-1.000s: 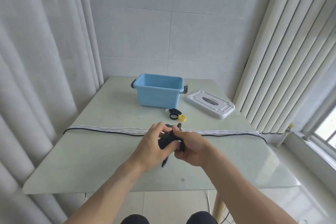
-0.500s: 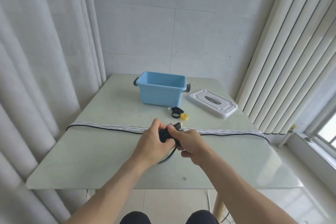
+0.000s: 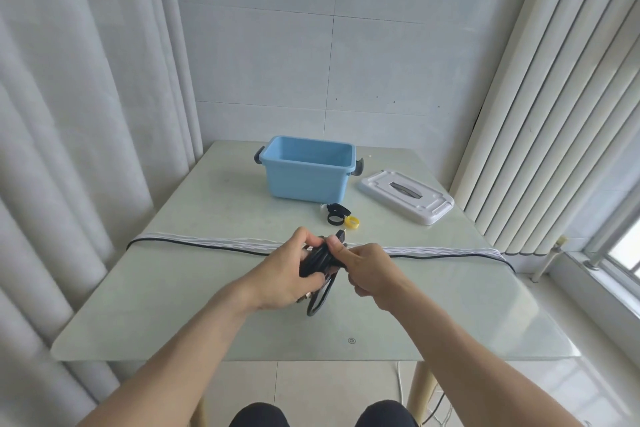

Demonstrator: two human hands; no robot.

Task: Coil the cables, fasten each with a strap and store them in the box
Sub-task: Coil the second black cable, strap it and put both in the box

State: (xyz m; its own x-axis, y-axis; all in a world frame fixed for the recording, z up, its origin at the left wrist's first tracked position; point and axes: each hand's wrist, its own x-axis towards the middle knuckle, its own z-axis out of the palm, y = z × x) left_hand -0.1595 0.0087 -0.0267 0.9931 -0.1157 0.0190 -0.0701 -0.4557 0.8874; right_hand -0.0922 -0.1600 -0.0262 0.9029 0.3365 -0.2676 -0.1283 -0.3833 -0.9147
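Note:
My left hand (image 3: 280, 274) and my right hand (image 3: 370, 269) both grip a black coiled cable (image 3: 317, 260) above the table's middle. One loop of it hangs below my hands, and a plug end pokes up beside my right thumb. A long black cable (image 3: 214, 246) and a white cable (image 3: 440, 249) lie straight across the table from edge to edge. Black straps (image 3: 335, 213) and a yellow strap (image 3: 352, 221) lie in front of the open blue box (image 3: 306, 177).
The box's white lid (image 3: 407, 196) lies to the right of the box. The pale green table (image 3: 173, 305) stands between curtains on the left and vertical blinds on the right. A tiled wall is behind.
The camera has tilted up a little. My hands stay together on the black coil; a loop now hangs lower beneath them than a second ago.

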